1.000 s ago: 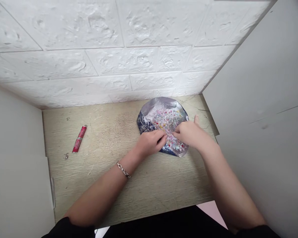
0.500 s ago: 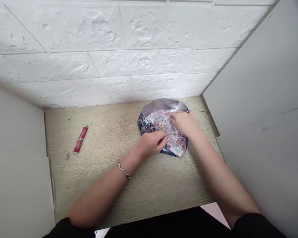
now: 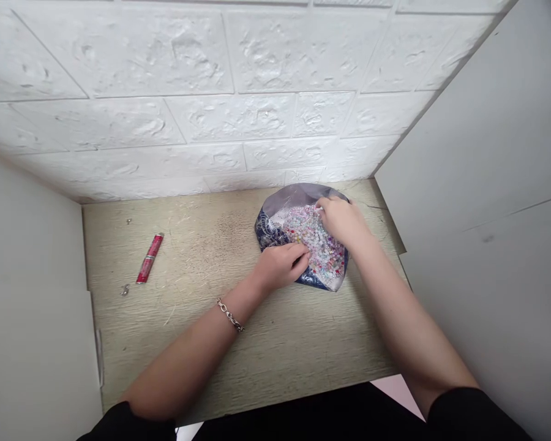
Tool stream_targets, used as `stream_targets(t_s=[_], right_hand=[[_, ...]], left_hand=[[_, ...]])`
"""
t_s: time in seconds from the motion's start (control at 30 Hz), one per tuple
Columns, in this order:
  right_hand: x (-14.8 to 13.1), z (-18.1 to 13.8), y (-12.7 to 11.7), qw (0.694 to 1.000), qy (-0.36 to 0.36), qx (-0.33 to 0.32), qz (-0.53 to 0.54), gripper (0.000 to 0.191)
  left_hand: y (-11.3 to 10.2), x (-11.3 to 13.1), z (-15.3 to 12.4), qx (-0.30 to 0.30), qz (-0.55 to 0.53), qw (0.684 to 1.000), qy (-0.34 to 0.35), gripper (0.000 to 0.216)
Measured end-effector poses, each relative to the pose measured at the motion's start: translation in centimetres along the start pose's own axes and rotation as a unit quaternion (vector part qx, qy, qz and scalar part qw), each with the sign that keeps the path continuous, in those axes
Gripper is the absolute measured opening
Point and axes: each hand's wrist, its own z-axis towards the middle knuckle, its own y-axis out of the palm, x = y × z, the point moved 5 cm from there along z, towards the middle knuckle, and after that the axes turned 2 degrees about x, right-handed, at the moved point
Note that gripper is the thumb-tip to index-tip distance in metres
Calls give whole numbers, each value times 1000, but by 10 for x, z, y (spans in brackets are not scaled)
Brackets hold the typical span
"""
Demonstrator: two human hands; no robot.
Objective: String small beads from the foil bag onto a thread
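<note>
An open bag [image 3: 269, 236], dark blue with a silvery grey lining, lies at the back right of the table, full of small loose beads [image 3: 307, 236] in pink, clear, red and yellow. At its near left edge, my left hand [image 3: 282, 264] has its fingers curled closed, tips over the beads. Whatever those fingertips pinch is too small to make out. My right hand [image 3: 342, 220] reaches over the bag's right side, thumb and fingers pinched together just above the beads. Anything between them cannot be made out.
A red tube-shaped item [image 3: 150, 258] lies on the wooden table [image 3: 211, 343] at the left. Small metallic bits [image 3: 125, 290] are near it. Thin threads and dark specks mark the tabletop. A white brick-patterned wall [image 3: 202, 122] stands behind, with pale panels on both sides.
My right hand has shifted slightly right within the bag, and more beads show beneath it. The left hand has stayed in place.
</note>
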Motion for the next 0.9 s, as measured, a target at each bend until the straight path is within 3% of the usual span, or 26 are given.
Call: stream_targets(t_s=[0.27, 0.47, 0.53, 0.73, 0.9], right_hand=[[-14, 12, 7, 994, 16, 107, -14, 34], [-28, 23, 8, 991, -18, 124, -48, 34], [-28, 26, 9, 990, -20, 126, -61, 34], [-25, 29, 11, 989, -19, 119, -84, 32], [-26, 30, 11, 988, -25, 118, -96, 31]], left_hand=[[-1, 0, 3, 16, -16, 1000, -4, 23], [-5, 3, 4, 30, -31, 999, 4, 19], [-9, 6, 3, 61, -33, 997, 13, 17], [-32, 13, -6, 226, -47, 970, 72, 13], [-39, 11, -9, 259, -46, 961, 87, 14]])
